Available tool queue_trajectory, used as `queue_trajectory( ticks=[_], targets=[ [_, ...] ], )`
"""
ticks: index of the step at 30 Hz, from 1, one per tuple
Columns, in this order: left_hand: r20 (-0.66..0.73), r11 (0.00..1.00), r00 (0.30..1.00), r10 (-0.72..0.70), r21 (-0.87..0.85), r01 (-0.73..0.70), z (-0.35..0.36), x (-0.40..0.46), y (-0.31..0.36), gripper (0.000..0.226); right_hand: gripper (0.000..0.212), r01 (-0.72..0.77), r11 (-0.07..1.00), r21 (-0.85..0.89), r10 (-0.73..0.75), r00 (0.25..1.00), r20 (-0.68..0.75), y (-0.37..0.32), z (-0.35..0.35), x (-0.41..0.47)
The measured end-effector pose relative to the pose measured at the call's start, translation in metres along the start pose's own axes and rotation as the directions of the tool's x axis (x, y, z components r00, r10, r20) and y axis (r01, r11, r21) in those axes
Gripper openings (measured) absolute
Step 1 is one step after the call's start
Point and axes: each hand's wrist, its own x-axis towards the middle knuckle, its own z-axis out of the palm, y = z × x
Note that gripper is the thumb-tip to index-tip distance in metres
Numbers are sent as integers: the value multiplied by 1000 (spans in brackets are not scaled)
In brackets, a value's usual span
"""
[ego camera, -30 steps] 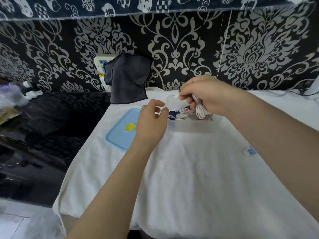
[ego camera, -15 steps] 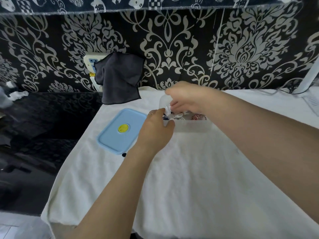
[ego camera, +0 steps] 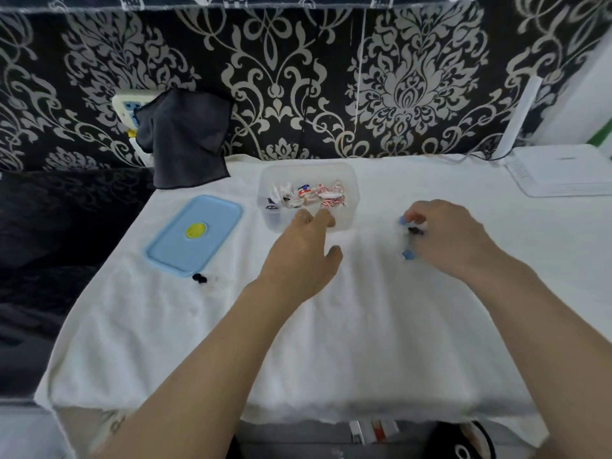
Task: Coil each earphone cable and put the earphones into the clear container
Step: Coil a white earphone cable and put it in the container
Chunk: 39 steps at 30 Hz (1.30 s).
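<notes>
Having left the container (ego camera: 351,207), we are now reaching our right hand (ego camera: 447,240) to the next earphones (ego camera: 409,238), fingers curling onto them, left hand (ego camera: 303,256) hovering relaxed, fingers spread.

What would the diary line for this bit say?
right hand: picking up blue-tipped earphones | left hand: open | clear container: holds coiled earphones

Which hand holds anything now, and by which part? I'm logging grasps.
The left hand holds nothing. The right hand is at the blue-tipped earphones on the white cloth; a grip cannot be told.
</notes>
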Motion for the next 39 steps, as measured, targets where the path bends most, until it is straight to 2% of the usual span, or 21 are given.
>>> queue_trajectory(
  ticks=[2,5,9,12,15,20,25,28,31,34,37,39],
  targets=[
    [91,999,996,-12,37,8,6,-5,4,41,22,66,995,-73,-64,997,39,9,2,-2],
    [194,995,980,-44,94,26,11,-11,11,43,22,95,986,-136,-84,993,88,19,7,-4],
    [297,987,952,-73,159,26,12,-16,19,46,20,131,979,-155,-129,991,23,20,12,-5],
    [338,982,937,-84,186,21,9,-20,20,46,16,160,963,-216,-150,987,63,20,15,-5],
    [351,978,932,-94,207,20,4,-24,19,46,7,147,978,-149,-141,989,51,18,9,-6],
    [339,975,935,-105,219,30,-6,-25,18,47,14,127,990,-65,-127,992,10,12,-1,-9],
    [329,984,939,-99,170,44,-13,-28,18,49,9,99,961,259,-93,995,-36,3,-8,-12],
    [322,994,941,-105,63,89,-16,-28,20,53,8,40,879,476,-37,999,-16,-10,-14,-15],
    [317,969,940,-126,-165,185,-22,-29,25,58,11,-62,709,703,-2,996,90,-26,-17,-20],
    [304,878,940,-157,-393,274,-31,-29,28,54,10,-184,513,838,-65,966,252,-40,-17,-27],
    [307,733,936,-174,-594,331,-37,-28,26,44,11,-285,409,867,-109,928,357,-52,-14,-34],
    [342,654,924,-169,-663,365,-41,-30,27,37,15,-344,351,871,-138,901,412,-59,-13,-37]
  ],
)
